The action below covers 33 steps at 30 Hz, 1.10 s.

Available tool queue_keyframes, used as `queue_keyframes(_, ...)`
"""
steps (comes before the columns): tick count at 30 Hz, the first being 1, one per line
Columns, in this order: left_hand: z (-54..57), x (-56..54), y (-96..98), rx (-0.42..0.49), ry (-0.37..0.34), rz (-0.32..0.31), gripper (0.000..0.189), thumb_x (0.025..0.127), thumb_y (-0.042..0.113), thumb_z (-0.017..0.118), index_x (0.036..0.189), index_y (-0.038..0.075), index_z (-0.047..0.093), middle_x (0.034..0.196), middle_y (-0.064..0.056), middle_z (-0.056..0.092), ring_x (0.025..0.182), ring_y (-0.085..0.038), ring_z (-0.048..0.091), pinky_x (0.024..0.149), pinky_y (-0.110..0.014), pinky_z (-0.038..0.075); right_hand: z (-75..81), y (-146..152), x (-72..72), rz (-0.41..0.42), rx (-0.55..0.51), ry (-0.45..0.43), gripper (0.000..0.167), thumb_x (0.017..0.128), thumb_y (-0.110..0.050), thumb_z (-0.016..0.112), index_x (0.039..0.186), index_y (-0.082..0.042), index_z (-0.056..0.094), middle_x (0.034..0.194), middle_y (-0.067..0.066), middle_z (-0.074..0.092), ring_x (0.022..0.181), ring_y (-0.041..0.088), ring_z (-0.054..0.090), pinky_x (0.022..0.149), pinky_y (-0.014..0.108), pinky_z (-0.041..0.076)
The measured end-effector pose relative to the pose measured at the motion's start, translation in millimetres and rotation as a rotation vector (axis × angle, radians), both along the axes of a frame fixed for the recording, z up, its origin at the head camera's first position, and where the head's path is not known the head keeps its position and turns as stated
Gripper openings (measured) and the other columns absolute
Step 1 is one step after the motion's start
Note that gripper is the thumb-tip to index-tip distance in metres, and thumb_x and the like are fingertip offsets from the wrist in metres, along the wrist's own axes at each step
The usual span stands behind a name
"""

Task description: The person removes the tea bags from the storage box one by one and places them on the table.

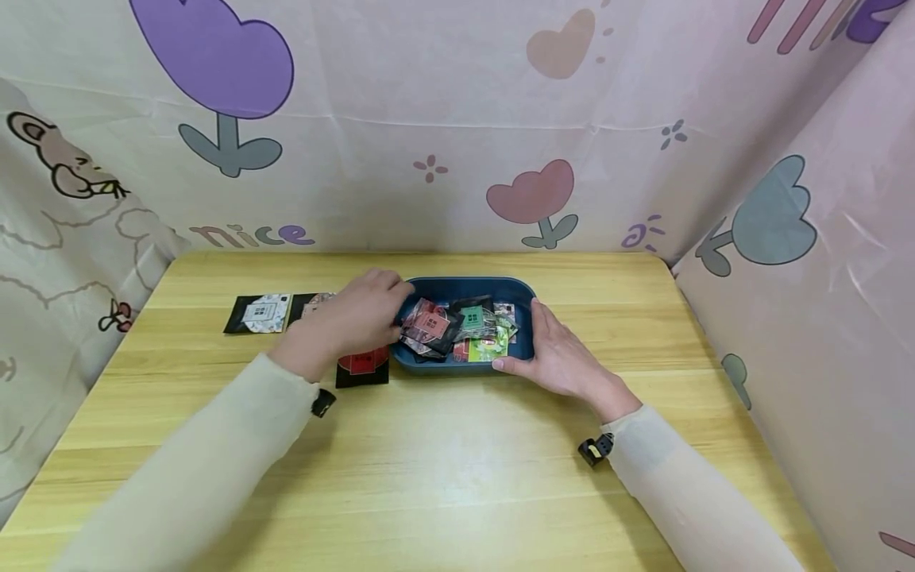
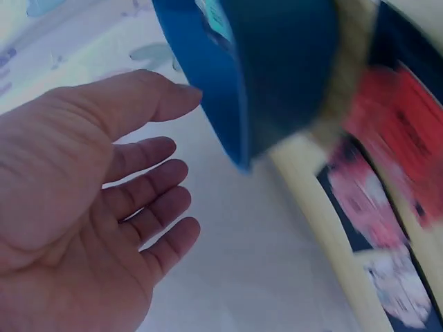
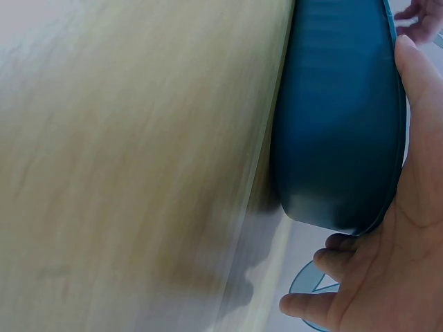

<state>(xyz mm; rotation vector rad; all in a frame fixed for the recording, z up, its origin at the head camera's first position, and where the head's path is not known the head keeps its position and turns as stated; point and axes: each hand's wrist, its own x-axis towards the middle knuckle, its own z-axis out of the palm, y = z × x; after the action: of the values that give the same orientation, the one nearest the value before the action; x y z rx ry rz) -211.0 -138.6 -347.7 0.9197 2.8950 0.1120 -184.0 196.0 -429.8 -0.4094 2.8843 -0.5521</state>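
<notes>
A dark blue rectangular box (image 1: 525, 338) stands on the table with several small flat sachets inside. Among them are a black sachet with a red label (image 1: 433, 324), one with a green label (image 1: 472, 319) and a yellow-green one (image 1: 489, 348). My left hand (image 1: 353, 316) is at the box's left end, its fingers loosely bent and nothing held in the left wrist view. My right hand (image 1: 565, 361) grips the box's right end, the thumb at the front rim and the fingers round the end; the right wrist view shows the box's outer wall (image 3: 339, 117).
Left of the box lie a black-and-red sachet (image 1: 362, 367), a black-and-white sachet (image 1: 264, 314) and a pinkish one (image 1: 318, 300) partly covered by my left hand. The wooden table (image 1: 443, 477) meets a patterned cloth (image 1: 400, 199) behind and at both sides.
</notes>
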Motion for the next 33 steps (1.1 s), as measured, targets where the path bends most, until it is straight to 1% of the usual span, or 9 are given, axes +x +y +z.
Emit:
queue_keyframes(3, -1.6, -5.4, 18.1, -0.044, -0.024, -0.042, 0.074, 0.091, 0.029, 0.086, 0.15, -0.002, 0.054, 0.152, -0.024, 0.053, 0.144, -0.043, 0.046, 0.123, -0.056, 0.037, -0.5, 0, 0.0, 0.001, 0.0, 0.001, 0.138, 0.082, -0.094, 0.051, 0.168, 0.001, -0.002, 0.175, 0.026, 0.009, 0.162, 0.041, 0.018, 0.129, 0.057, 0.026)
queue_keyframes(7, -11.4, -12.9, 36.3, -0.128, -0.038, -0.088, 0.074, 0.088, 0.033, 0.089, 0.147, 0.0, 0.058, 0.145, -0.021, 0.059, 0.137, -0.04, 0.052, 0.119, -0.052, 0.043, -2.0, 0, -0.6, 0.001, 0.002, -0.002, 0.138, 0.082, -0.094, 0.052, 0.168, 0.0, -0.003, 0.175, 0.026, 0.009, 0.161, 0.042, 0.019, 0.128, 0.057, 0.026)
queue_keyframes(12, -20.5, -21.1, 53.7, -0.228, -0.064, -0.11, 0.067, 0.094, 0.027, 0.082, 0.151, 0.004, 0.056, 0.143, -0.018, 0.06, 0.132, -0.037, 0.053, 0.117, -0.05, 0.046, -2.0, 0, -0.7, -0.003, -0.001, 0.002, 0.138, 0.082, -0.093, 0.053, 0.168, 0.0, -0.002, 0.175, 0.027, 0.01, 0.161, 0.043, 0.021, 0.128, 0.057, 0.027)
queue_keyframes(16, -23.5, -25.7, 64.1, -0.271, -0.118, -0.083, 0.064, 0.1, 0.02, 0.074, 0.157, 0.007, 0.05, 0.152, -0.019, 0.054, 0.139, -0.036, 0.049, 0.121, -0.05, 0.042, -1.7, 1, -0.6, -0.001, -0.008, 0.002, 0.137, 0.083, -0.092, 0.054, 0.168, 0.001, -0.002, 0.175, 0.026, 0.009, 0.161, 0.042, 0.02, 0.128, 0.056, 0.027)
queue_keyframes(19, -25.1, -28.0, 68.5, -0.291, -0.159, -0.054, 0.068, 0.101, 0.02, 0.072, 0.162, 0.009, 0.044, 0.158, -0.019, 0.048, 0.144, -0.036, 0.045, 0.123, -0.051, 0.039, -1.3, 1, -0.6, 0.002, -0.01, -0.005, 0.137, 0.083, -0.092, 0.053, 0.168, 0.001, -0.002, 0.175, 0.026, 0.008, 0.162, 0.041, 0.019, 0.128, 0.056, 0.026)
queue_keyframes(22, -27.2, -30.1, 70.3, -0.311, -0.182, -0.031, 0.067, 0.103, 0.022, 0.07, 0.163, 0.01, 0.042, 0.161, -0.019, 0.045, 0.146, -0.037, 0.043, 0.124, -0.051, 0.037, -0.9, 0, -0.5, 0.003, -0.012, -0.004, 0.137, 0.083, -0.092, 0.053, 0.168, 0.0, -0.003, 0.175, 0.026, 0.008, 0.162, 0.041, 0.019, 0.128, 0.056, 0.026)
queue_keyframes(25, -30.2, -32.0, 70.2, -0.336, -0.178, -0.017, 0.066, 0.103, 0.025, 0.071, 0.161, 0.009, 0.045, 0.159, -0.02, 0.046, 0.143, -0.037, 0.044, 0.124, -0.051, 0.038, -0.7, 0, -0.5, 0.004, -0.012, -0.001, 0.138, 0.083, -0.093, 0.053, 0.168, 0.001, -0.003, 0.175, 0.026, 0.008, 0.161, 0.042, 0.019, 0.128, 0.056, 0.026)
queue_keyframes(28, -33.6, -33.6, 69.0, -0.353, -0.166, 0.001, 0.068, 0.099, 0.03, 0.075, 0.158, 0.009, 0.049, 0.156, -0.02, 0.048, 0.14, -0.037, 0.045, 0.123, -0.051, 0.039, -1.1, 0, -0.9, 0.005, -0.009, 0.001, 0.137, 0.083, -0.092, 0.053, 0.168, 0.001, -0.003, 0.175, 0.026, 0.008, 0.161, 0.042, 0.019, 0.128, 0.056, 0.026)
queue_keyframes(33, -37.0, -35.1, 67.2, -0.352, -0.142, 0.0, 0.071, 0.095, 0.036, 0.08, 0.155, 0.008, 0.053, 0.154, -0.02, 0.049, 0.138, -0.037, 0.046, 0.122, -0.052, 0.04, -2.1, 0, -1.1, 0.003, -0.006, 0.003, 0.137, 0.083, -0.092, 0.054, 0.168, 0.002, -0.002, 0.175, 0.027, 0.009, 0.161, 0.043, 0.02, 0.128, 0.057, 0.026)
